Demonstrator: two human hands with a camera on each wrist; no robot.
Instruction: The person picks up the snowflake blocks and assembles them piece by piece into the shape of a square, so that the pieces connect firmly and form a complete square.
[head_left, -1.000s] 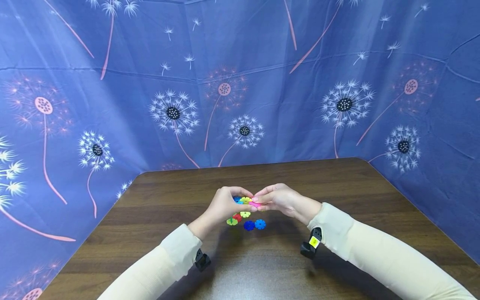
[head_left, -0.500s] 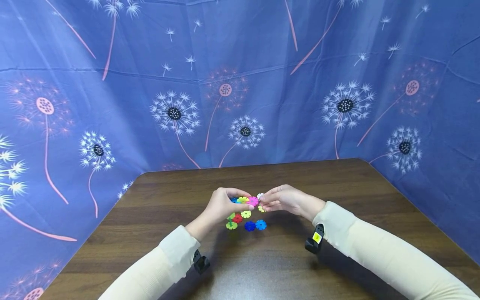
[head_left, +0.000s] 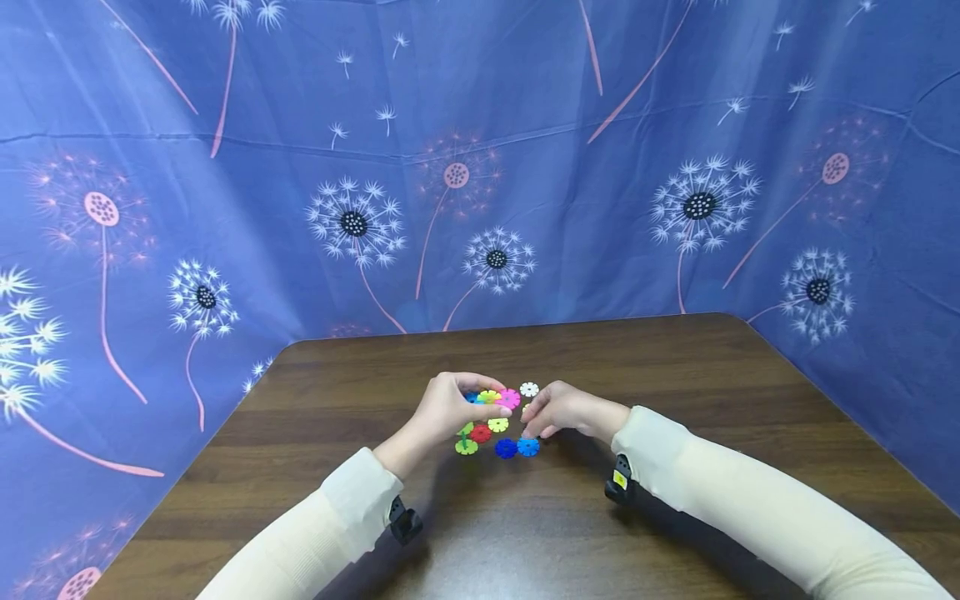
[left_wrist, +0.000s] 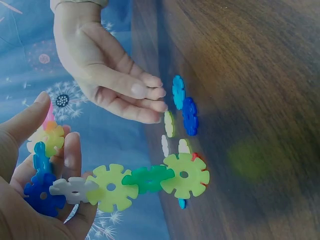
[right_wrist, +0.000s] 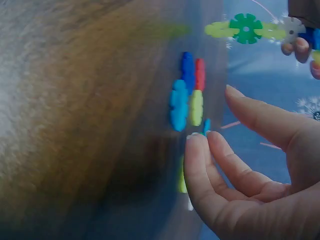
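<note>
My left hand (head_left: 441, 410) holds up a chain of notched plastic snowflake discs, the pink disc (head_left: 510, 399) at one end between thumb and fingers. In the left wrist view the chain hangs past the palm through yellow, blue and white discs to a green disc (left_wrist: 150, 181) and a yellow-green disc (left_wrist: 194, 182). My right hand (head_left: 568, 408) is over the loose discs, thumb apart from the bent fingers and nothing between them. Its fingertips are right by a light blue disc (head_left: 528, 448), which lies beside a dark blue disc (head_left: 506, 449).
On the brown wooden table (head_left: 360, 375) also lie a red disc (head_left: 481, 434), a yellow disc (head_left: 498, 425) and a white disc (head_left: 529, 389). Another yellowish disc is partly hidden by the right hand. A blue dandelion-print cloth (head_left: 570, 233) hangs behind the table.
Both hands were together at the pink disc. The right hand has let go, drawn away to the right, then come down toward the light blue disc. The left hand stays with the chain.
</note>
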